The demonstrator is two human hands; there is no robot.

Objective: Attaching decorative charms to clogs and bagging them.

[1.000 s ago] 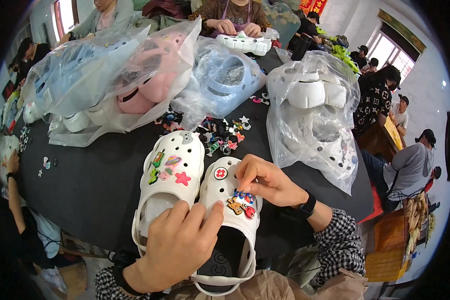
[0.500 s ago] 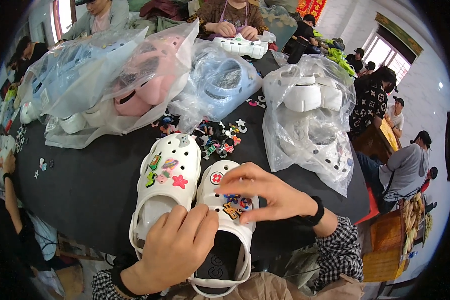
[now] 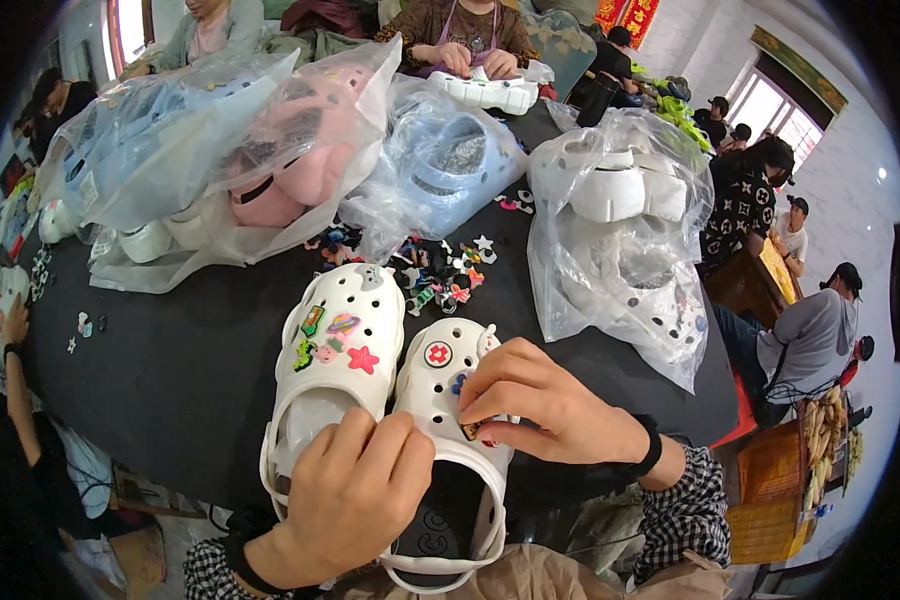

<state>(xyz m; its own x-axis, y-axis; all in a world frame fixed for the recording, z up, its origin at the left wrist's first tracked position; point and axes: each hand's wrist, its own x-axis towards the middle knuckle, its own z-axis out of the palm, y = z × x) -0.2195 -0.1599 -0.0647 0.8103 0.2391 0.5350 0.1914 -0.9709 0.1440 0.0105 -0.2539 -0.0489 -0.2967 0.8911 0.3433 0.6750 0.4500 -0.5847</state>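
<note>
Two white foam clogs lie side by side before me, toes pointing away. The left clog [image 3: 342, 290] carries several colourful charms, a pink star and a small planet among them. On the right clog [image 3: 425, 395] a round red-and-white charm [image 3: 437, 354] sits near the toe. My left hand [image 3: 345, 495] is closed over the right clog's inner side at the foot opening, its fingertips hidden. My right hand [image 3: 555, 410] pinches a small orange-and-black charm [image 3: 471, 430] against the right clog's upper, between thumb and fingers. A blue charm shows partly beside those fingers.
A pile of loose charms [image 3: 440, 270] lies just beyond the clogs on the black table [image 3: 170, 350]. Plastic bags hold blue clogs [image 3: 455, 170], pink clogs [image 3: 310, 170] and white clogs [image 3: 610, 190]. Across the table, a co-worker's hands [image 3: 470, 62] work on a white clog.
My right hand has come down and closed on the orange-and-black charm, covering the charms beside it. The left hand stays in nearly the same place.
</note>
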